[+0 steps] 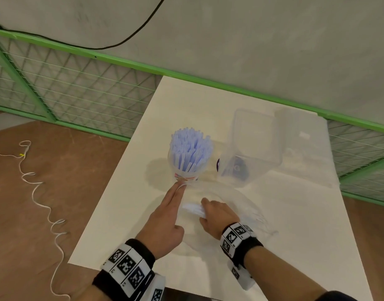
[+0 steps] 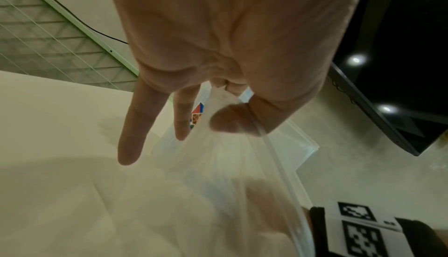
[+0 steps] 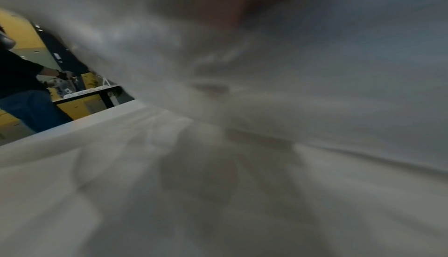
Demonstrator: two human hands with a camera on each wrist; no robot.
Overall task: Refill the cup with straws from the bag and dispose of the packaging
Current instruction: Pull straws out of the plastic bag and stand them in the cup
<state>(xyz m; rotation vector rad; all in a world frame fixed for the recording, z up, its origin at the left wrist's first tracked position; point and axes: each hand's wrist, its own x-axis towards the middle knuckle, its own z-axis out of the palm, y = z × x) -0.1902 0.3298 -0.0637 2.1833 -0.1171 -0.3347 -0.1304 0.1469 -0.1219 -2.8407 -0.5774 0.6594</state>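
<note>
1. on the white table (image 1: 130,192), close to my near edge, a clear plastic bag (image 1: 241,205) lies flat, and both my hands work at it; the cup (image 1: 187,173), already bristling with pale blue straws (image 1: 190,148), stands upright just beyond.
2. my right hand (image 1: 217,213) is inside or under the film, fingers curled round a small bundle of remaining straws (image 1: 193,208); that bundle lies roughly crosswise, its free end pointing left toward my other hand.
3. my left hand (image 1: 165,218) lies alongside, index and middle fingers straight and reaching to the foot of the cup, while the thumb (image 2: 230,119) and bent outer fingers pinch the bag's edge, as the left wrist view shows.
4. the cup sits ahead and slightly left of the bundle, so i judge the right hand is the one to carry it up and over the rim, tipping the straws from flat to upright.
5. a clear lidded container (image 1: 249,148) stands just right of the cup, close enough to catch a wide swing; the packed straw tops leave little room for more.
6. the right wrist view is smeared with film and tells me nothing of that grip.
</note>
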